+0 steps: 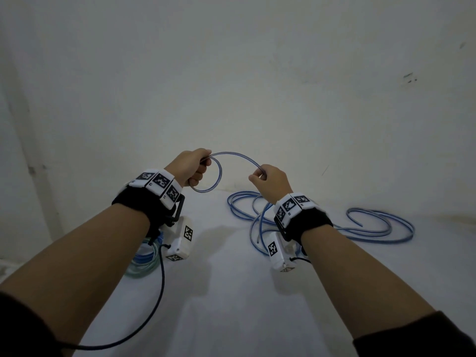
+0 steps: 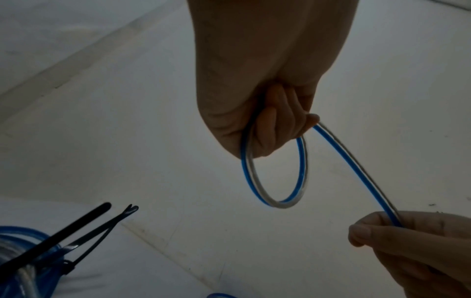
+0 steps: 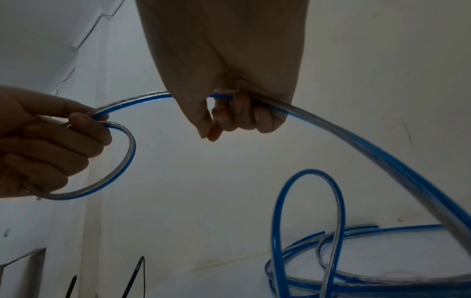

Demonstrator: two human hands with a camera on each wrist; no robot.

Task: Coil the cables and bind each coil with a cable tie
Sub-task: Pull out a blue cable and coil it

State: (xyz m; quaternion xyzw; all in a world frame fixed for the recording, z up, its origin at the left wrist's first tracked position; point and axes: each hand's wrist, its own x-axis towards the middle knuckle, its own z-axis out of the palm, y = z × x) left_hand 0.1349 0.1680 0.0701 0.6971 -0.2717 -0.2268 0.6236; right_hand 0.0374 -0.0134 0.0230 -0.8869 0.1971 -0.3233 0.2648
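A blue-and-clear cable (image 1: 233,155) arcs between my two raised hands. My left hand (image 1: 193,166) grips one small loop of the cable (image 2: 275,171), which hangs below the fist. My right hand (image 1: 268,179) holds the cable (image 3: 331,129) farther along, fingers curled round it. From there the cable drops to a loose tangle (image 1: 260,215) on the white surface. Under my left wrist lies a coiled blue cable (image 1: 144,258), bound with black cable ties (image 2: 84,238) whose tails stick up.
Another loose run of blue cable (image 1: 381,225) sprawls to the right on the white surface (image 1: 231,292). A pale wall (image 1: 231,86) stands close behind. A black cord (image 1: 157,300) trails from my left wrist device.
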